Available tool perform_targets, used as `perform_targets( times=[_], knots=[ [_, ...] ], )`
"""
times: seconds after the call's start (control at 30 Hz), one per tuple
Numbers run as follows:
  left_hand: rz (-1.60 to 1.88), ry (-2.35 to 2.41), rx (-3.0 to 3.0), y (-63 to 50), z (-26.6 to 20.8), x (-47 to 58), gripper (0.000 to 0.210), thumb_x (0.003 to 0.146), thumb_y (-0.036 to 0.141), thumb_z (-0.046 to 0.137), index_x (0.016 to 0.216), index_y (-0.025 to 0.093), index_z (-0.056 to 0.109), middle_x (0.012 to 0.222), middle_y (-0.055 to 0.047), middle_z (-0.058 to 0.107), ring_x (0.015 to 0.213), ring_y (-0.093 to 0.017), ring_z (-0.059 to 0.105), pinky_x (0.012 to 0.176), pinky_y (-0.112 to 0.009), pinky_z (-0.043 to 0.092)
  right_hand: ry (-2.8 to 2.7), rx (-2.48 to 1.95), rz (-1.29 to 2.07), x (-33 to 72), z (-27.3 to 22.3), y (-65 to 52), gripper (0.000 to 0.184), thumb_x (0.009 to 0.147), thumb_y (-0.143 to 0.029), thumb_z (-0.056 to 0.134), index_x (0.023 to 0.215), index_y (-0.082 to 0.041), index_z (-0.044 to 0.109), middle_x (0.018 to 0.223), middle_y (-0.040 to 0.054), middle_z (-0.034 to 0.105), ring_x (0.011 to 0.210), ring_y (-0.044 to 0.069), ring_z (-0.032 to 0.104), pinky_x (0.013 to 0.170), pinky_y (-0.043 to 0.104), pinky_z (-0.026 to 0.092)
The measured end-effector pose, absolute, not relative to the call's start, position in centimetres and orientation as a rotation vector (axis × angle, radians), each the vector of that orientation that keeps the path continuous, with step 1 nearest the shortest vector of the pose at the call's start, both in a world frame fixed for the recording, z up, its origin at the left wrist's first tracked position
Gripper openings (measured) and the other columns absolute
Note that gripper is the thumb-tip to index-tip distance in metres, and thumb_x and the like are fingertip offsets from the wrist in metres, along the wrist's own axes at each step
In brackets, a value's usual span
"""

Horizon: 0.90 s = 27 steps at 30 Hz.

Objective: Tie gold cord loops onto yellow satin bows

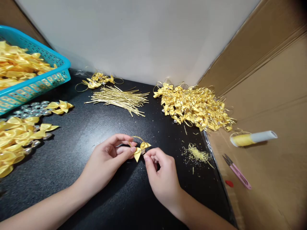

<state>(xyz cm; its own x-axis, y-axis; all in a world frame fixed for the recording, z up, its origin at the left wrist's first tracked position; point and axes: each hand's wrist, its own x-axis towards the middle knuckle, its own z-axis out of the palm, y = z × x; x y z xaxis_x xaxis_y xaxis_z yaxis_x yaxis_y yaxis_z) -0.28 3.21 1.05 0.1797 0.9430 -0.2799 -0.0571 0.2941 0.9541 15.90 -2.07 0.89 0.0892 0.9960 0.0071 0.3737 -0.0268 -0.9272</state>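
Observation:
Above the middle of the black table, a small yellow ribbon bow [138,151] with a gold tie looped over its top is held between both hands. My left hand [109,151] is closed, its thumb and fingers pinching the bow's left side near the gold loop. From the other side, my right hand [159,171] pinches at the bow's lower right, beside its shiny centre. What exactly lies between the right fingertips is hidden. Beyond the hands lies a heap of straight gold ties [118,99].
A blue basket [56,59] full of bows stands at left, near loose bows [14,137] and silver beads [33,110]. Looped bows [194,105] are heaped at back right. Thread scraps [198,153], a thread roll [254,138] and pink snips [237,172] lie at right.

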Motion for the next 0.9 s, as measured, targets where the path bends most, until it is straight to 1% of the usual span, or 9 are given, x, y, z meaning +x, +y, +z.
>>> perform_targets(
  times=[0.13,0.43,0.53,0.73,0.83,0.9],
  knots=[
    [0.892,1.149,1.033,3.1,1.2,-0.2,0.031,0.072,0.032,0.081,0.092,0.016,0.065,0.083,-0.003,0.074,0.071,-0.014,0.07,0.067,-0.021,0.057,-1.411,-1.534,0.939,15.9,1.0,-2.1,0.016,0.09,-0.021,0.051,0.077,-0.018,0.06,0.063,-0.0002,0.063,0.054,0.011,0.056,0.053,0.019,0.043],
    [0.938,1.173,1.096,2.9,1.5,0.0,0.027,0.071,0.031,0.081,0.089,0.017,0.066,0.084,-0.003,0.074,0.071,-0.014,0.071,0.067,-0.021,0.059,-1.391,-1.534,0.941,15.9,1.0,-2.0,0.015,0.09,-0.02,0.051,0.078,-0.018,0.06,0.064,-0.0002,0.063,0.055,0.011,0.058,0.054,0.02,0.043],
    [0.961,1.177,1.173,2.6,1.5,0.0,0.023,0.072,0.028,0.08,0.088,0.019,0.067,0.083,-0.002,0.074,0.071,-0.015,0.072,0.066,-0.02,0.06,-1.393,-1.54,0.94,15.9,0.9,-2.0,0.015,0.089,-0.02,0.051,0.077,-0.018,0.06,0.063,-0.0005,0.062,0.054,0.011,0.057,0.053,0.02,0.042],
    [0.996,1.178,1.31,2.0,1.6,0.1,0.015,0.075,0.025,0.077,0.086,0.021,0.069,0.083,-0.001,0.074,0.074,-0.016,0.074,0.073,-0.021,0.061,-1.369,-1.531,1.002,15.8,1.0,-2.1,0.015,0.09,-0.022,0.051,0.077,-0.018,0.058,0.062,-0.0007,0.061,0.053,0.011,0.056,0.052,0.02,0.041],
    [0.985,1.186,1.282,2.1,1.7,0.1,0.016,0.074,0.026,0.077,0.086,0.02,0.068,0.081,-0.002,0.074,0.073,-0.016,0.073,0.071,-0.022,0.061,-1.352,-1.504,1.016,15.8,0.9,-2.0,0.015,0.09,-0.022,0.051,0.079,-0.018,0.058,0.065,-0.0001,0.062,0.056,0.011,0.057,0.054,0.021,0.041],
    [0.96,1.179,1.223,2.3,1.7,0.1,0.019,0.073,0.027,0.078,0.086,0.019,0.067,0.08,-0.003,0.074,0.072,-0.017,0.073,0.068,-0.022,0.061,-1.349,-1.489,1.011,15.8,0.8,-2.0,0.015,0.091,-0.023,0.05,0.078,-0.018,0.057,0.064,-0.0009,0.06,0.055,0.011,0.055,0.054,0.021,0.04]
  ],
)
